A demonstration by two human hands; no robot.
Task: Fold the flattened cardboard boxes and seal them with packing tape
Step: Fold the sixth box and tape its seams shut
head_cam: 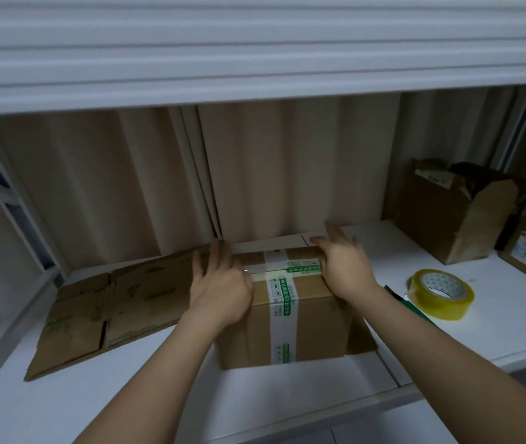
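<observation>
In the middle of the frame the assembled cardboard box (290, 315) stands on the white worktop (447, 315), both my hands on its top. My left hand (220, 283) presses flat with straight fingers along the left edge; my right hand (341, 267) lies flat, fingers relaxed, over the right end of the flap seam. That seam runs left to right between my hands. The tape roll (440, 293) lies to the right, nearer my right hand. White tape with green print crosses the box; I cannot read it. Flattened boxes (111, 309) lie at the left.

Bare white shelf (367, 251) between box (290, 315) and tape roll (440, 293); flattened cardboard (101, 312) just left; low shelf overhead (255, 59).
</observation>
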